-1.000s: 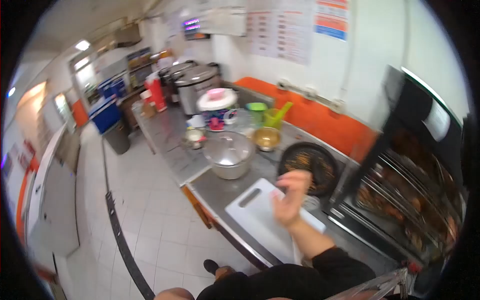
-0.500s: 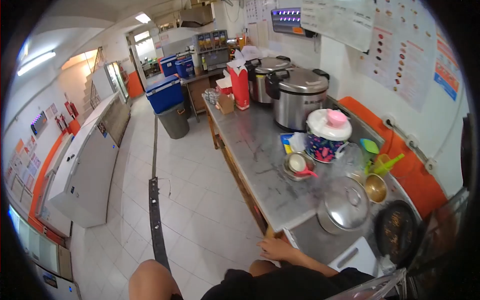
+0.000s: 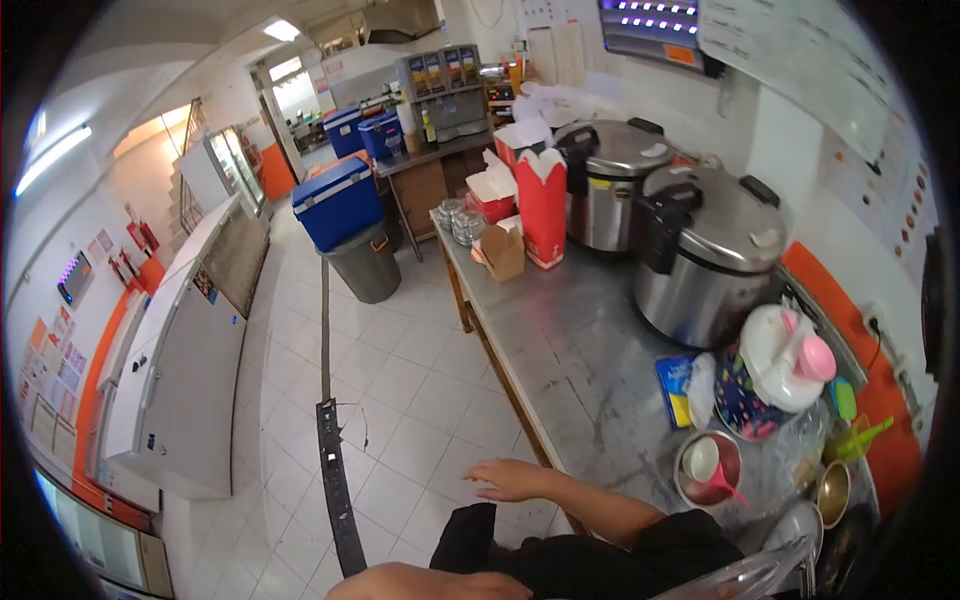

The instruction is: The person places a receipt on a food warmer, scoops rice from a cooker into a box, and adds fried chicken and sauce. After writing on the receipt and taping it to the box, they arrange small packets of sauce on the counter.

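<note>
My right hand (image 3: 508, 480) is held out over the tiled floor beside the steel table (image 3: 585, 390), its fingers stretched and slightly apart, with nothing in them. Its forearm crosses in front of the table's near end. Bare skin, which looks like my left arm or hand (image 3: 430, 582), lies along the bottom edge; its fingers are not clear. Closest on the table is a metal bowl (image 3: 730, 485) with a white cup (image 3: 700, 460) and a pink-handled utensil (image 3: 728, 483) inside. A flowered container (image 3: 740, 400) with a white lid and a pink cup (image 3: 815, 358) on top stands behind it.
Two large rice cookers (image 3: 705, 270) stand along the wall. Red boxes (image 3: 541, 215) and a brown carton (image 3: 502, 252) sit at the table's far end. A grey bin (image 3: 365, 270) bears a blue cooler (image 3: 338, 205). A black strip (image 3: 335, 480) runs along the floor. White chest freezers (image 3: 180, 370) line the left.
The view has moved forward along the table and turned, so the cookers and boxes look nearer. My right hand has come away from the table corner, fingers now stretched out.
</note>
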`<state>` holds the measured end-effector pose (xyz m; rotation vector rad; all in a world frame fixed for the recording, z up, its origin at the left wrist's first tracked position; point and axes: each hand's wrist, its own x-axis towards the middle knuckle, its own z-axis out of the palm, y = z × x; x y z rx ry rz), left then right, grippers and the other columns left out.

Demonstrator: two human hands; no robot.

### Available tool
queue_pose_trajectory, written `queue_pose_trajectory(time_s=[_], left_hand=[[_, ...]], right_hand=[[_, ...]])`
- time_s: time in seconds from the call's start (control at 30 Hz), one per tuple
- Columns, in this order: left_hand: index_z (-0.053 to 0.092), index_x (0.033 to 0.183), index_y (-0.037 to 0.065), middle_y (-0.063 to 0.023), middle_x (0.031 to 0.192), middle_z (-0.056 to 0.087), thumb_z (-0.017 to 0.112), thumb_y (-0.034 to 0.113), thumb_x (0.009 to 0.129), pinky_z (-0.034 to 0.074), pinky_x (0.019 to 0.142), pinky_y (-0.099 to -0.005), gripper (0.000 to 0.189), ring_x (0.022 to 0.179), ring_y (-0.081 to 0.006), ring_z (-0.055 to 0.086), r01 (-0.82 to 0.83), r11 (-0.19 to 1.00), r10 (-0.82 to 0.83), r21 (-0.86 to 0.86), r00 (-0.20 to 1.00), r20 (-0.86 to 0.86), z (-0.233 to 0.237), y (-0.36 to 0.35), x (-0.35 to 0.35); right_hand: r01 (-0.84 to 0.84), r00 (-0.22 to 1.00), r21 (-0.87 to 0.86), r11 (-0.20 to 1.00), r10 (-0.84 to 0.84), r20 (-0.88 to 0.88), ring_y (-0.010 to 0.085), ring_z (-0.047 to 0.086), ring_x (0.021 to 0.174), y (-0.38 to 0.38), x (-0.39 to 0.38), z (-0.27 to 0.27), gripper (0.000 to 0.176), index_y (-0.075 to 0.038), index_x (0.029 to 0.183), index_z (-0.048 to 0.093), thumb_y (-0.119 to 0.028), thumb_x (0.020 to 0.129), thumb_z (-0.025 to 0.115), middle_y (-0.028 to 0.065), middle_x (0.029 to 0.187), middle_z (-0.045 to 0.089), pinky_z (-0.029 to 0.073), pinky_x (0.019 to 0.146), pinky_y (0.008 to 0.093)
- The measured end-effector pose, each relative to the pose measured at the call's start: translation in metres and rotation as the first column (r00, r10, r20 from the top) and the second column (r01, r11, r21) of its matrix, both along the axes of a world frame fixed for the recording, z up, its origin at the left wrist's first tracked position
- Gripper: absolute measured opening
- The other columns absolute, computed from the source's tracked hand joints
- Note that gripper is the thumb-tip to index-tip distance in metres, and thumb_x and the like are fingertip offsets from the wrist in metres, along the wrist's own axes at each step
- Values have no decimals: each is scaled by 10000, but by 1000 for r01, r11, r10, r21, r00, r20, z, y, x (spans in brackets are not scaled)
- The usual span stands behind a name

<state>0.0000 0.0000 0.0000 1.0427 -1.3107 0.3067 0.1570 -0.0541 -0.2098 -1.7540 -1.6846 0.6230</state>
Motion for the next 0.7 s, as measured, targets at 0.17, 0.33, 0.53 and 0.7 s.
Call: queue_pose_trajectory(time_s=[0.17,0.33,0.53,0.7], left_hand=[[557,979,-24,-163,975,468,591,105,726,389,832,-435,286,948,-328,481,-453,748,502,485,864,33,22,114,53],[522,1088,-3,-136,1130,510,501,150,787,350,953,-436,338,1081,-278,466,-465,634,462,617,868,180,31,237,124],[505,1129,-26,-166,1120,534,533,270,789,314,972,-472,451,1100,-308,475,-87,784,181,614,979,-92,8,354,228],[490,1162,-46,-192,1112,554,560,369,790,283,988,-502,562,1116,-333,482,305,773,-121,557,932,-342,-17,443,345]], right_hand=[[-57,997,11,998,58,-60,329,497,1035,125,69,26,363,-43,1160,476,-217,845,530,165,1124,523,405,881,391],[-10,989,-64,998,0,-146,319,513,1018,198,139,3,365,-39,1168,474,-215,852,523,179,1116,522,407,879,378],[189,957,-250,950,-235,-171,286,538,996,224,245,-1,364,-33,1160,491,-223,852,532,177,1108,528,425,855,359],[588,796,18,808,-575,-186,220,582,871,251,332,12,295,-2,1091,543,-168,848,555,133,949,594,463,758,309]])
